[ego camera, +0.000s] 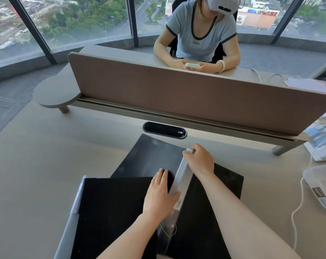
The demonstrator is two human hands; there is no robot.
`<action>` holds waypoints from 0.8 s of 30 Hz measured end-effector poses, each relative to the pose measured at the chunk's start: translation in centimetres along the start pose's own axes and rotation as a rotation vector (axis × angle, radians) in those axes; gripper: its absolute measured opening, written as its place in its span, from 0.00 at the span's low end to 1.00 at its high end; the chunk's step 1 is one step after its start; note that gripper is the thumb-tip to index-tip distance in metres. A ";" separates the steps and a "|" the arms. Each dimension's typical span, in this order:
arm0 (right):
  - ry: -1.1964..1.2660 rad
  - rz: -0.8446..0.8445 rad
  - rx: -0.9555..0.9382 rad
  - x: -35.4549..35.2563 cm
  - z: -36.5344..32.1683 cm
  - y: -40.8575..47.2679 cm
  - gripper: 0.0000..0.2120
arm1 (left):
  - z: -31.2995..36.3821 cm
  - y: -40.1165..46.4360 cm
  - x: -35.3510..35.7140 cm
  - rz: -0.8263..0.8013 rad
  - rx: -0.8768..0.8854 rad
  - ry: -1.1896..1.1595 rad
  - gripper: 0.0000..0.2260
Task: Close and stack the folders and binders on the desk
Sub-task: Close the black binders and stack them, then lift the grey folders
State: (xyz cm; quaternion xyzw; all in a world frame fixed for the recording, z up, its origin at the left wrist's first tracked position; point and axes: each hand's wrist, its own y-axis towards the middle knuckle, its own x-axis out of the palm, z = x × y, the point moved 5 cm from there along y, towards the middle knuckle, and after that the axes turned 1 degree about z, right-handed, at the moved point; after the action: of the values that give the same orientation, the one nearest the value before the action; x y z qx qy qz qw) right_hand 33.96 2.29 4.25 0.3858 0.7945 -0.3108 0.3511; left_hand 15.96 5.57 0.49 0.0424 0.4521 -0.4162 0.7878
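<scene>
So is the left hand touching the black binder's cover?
Touching. The head view shows the left hand lying flat on the black binder, with its thumb against the white spine.

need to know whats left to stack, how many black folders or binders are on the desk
2, as far as shows. One black binder lies open in the middle under both hands, its pale spine raised. A closed black folder overlaps its near left side. Others may hide beneath them.
</scene>
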 end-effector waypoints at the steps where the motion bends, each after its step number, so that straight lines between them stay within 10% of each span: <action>1: 0.019 0.027 0.007 -0.7 -0.1 -0.4 0.10 | 0.3 -0.2 -0.1 -0.001 0.000 -0.017 0.38; 24: 0.581 0.448 -0.363 -16.0 -7.0 -13.0 0.14 | 8.2 -8.7 -3.1 0.183 0.192 -0.415 0.38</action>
State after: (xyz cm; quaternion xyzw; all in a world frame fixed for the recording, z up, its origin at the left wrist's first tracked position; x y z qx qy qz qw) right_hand 28.27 -5.30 23.84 0.5528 0.7989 0.0407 0.2336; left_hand 14.72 -1.75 10.34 0.0713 0.2335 -0.3840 0.8905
